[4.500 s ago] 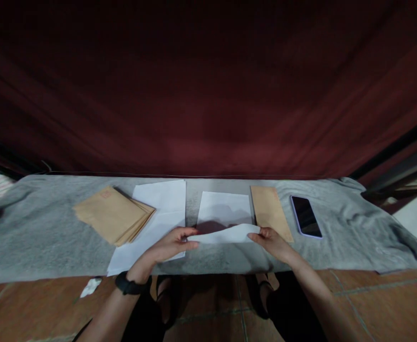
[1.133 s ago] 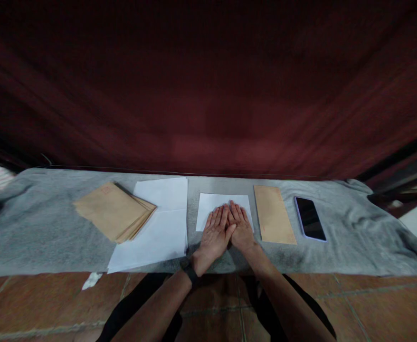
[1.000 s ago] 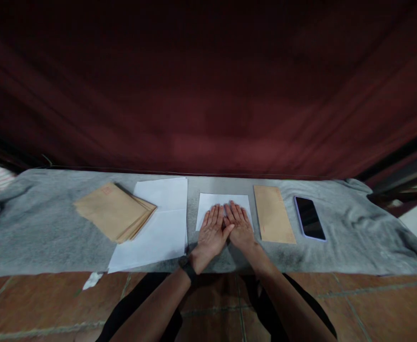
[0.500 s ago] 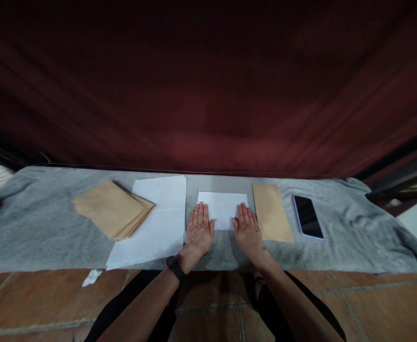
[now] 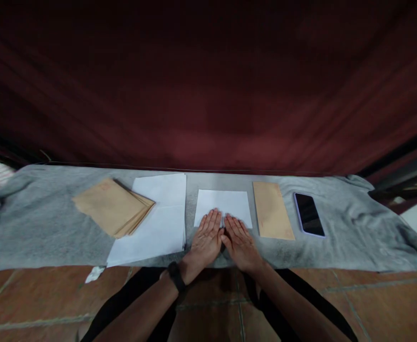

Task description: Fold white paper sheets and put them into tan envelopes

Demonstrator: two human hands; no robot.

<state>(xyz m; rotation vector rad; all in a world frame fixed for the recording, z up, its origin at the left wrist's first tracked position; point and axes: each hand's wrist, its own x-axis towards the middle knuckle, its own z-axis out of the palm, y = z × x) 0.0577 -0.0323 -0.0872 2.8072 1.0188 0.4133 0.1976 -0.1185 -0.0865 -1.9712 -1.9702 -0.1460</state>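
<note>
A white sheet of paper (image 5: pixel 222 199), apparently folded, lies flat on the grey cloth in front of me. My left hand (image 5: pixel 207 238) rests palm down with its fingertips on the sheet's near edge, left of its middle. Beside it my right hand (image 5: pixel 240 241) lies palm down too, fingers stretched over the same edge. The two thumbs meet or nearly meet. Neither hand grips anything. Just right of the sheet is a single brown envelope (image 5: pixel 273 211). To the left, a stack of brown envelopes (image 5: pixel 110 209) partly covers larger white sheets (image 5: pixel 162 223).
A phone (image 5: pixel 308 214) with a pale purple case lies right of the single envelope. Grey cloth (image 5: pixel 358 228) covers the long surface, which ends at a dark red curtain (image 5: pixel 208 104) behind. Below, a scrap of white paper (image 5: pixel 95 273) is on the tiled floor (image 5: pixel 44 299).
Both hands have slid inward from the sheet's left and right sides to the middle of its near edge. The envelopes and the phone have stayed in place.
</note>
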